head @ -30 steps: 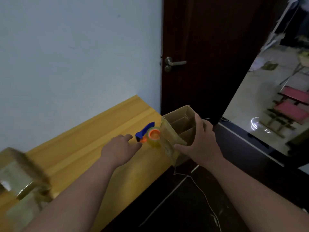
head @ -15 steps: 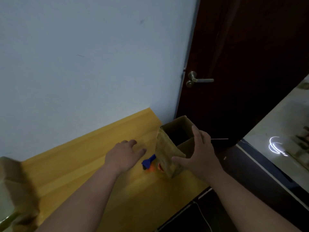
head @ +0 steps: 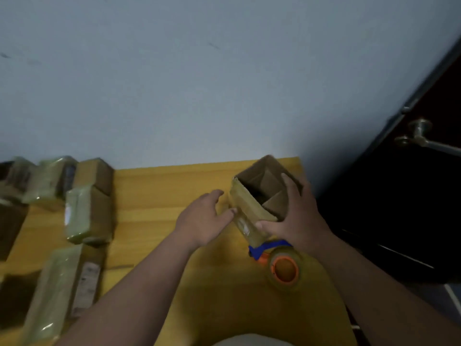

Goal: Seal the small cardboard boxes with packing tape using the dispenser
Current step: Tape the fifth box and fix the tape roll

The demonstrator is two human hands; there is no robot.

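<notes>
A small cardboard box [head: 252, 196] stands on the yellow table [head: 154, 196] near its far right corner, top flaps open, old tape on its near side. My right hand [head: 294, 221] grips the box's near right corner, thumb on the taped side and fingers over the rim. My left hand [head: 204, 218] lies beside the box with relaxed fingers, its fingertips touching the box's left side. The tape dispenser [head: 277, 260], blue handle and orange core with a clear roll, lies on the table just in front of the box, under my right wrist.
Several taped cardboard boxes [head: 87, 216] are piled along the left of the table. A pale wall rises behind. A dark door with a metal handle [head: 421, 138] stands to the right, past the table's right edge.
The view has swung left and down, bringing the pile of taped boxes into sight. The box now stands behind the dispenser, and my left hand has come up against its left side.
</notes>
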